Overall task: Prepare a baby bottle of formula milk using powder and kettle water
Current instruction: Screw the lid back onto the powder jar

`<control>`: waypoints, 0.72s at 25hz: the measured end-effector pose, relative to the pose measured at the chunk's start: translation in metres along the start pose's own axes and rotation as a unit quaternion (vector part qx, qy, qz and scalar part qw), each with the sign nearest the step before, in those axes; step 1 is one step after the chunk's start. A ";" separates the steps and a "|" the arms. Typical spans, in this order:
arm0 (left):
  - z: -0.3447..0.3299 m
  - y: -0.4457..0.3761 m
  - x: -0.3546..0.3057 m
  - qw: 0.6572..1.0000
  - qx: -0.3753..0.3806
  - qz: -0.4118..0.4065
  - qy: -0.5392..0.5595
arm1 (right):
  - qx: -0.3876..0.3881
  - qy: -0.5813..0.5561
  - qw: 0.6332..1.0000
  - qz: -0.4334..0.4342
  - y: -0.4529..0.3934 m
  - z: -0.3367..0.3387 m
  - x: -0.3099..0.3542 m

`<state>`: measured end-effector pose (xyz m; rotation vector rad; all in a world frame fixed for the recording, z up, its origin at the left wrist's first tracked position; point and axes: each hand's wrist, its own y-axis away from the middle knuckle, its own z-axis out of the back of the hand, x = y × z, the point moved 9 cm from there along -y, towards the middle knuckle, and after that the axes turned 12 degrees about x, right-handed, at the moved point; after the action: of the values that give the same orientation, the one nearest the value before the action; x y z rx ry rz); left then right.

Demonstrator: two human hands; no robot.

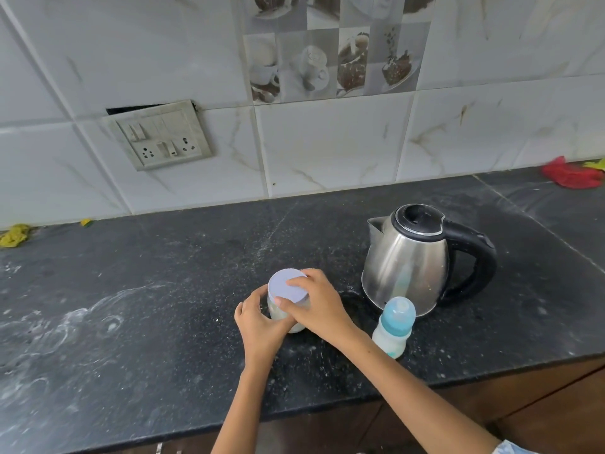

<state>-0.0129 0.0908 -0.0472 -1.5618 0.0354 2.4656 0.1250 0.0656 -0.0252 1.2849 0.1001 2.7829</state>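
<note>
no readable brand or label anywhere; nothing legible on the jar, bottle or kettle.

powder jar stands upright on the black stone counter, near the front edge, left of the kettle. clear body, whitish powder visible low inside, flat pale lilac lid on top. left hand wraps the jar body from the left, fingers curled round it. right hand sits over the lid's right side, fingers and thumb curled on the lid rim, gripping it.

baby bottle upright just right of the right wrist, touching neither hand. translucent blue cap on, nipple showing through; milky-white body, contents can't be told.

steel kettle just behind the bottle, black lid closed, black handle to the right, spout facing left. bottle reflected in its side. fill level not visible.

white powdery smears on the counter at left. red cloth far right by the wall, yellow cloth far left. switch and socket plate on the tiled wall.
</note>
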 end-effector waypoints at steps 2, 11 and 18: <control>0.000 0.000 0.001 1.000 0.000 0.000 -0.004 | -0.048 0.003 0.999 0.003 0.009 0.011 -0.005; 0.002 0.005 -0.006 0.999 -0.018 -0.032 -0.016 | 0.042 0.014 0.998 0.038 -0.002 -0.008 0.009; -0.003 -0.003 0.007 0.999 -0.013 -0.023 -0.036 | 0.071 0.201 0.977 0.030 -0.014 -0.010 0.017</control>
<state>-0.0128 0.0942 -0.0544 -1.4662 -0.0443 2.4934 0.1073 0.0809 -0.0199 0.7359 0.2917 3.0968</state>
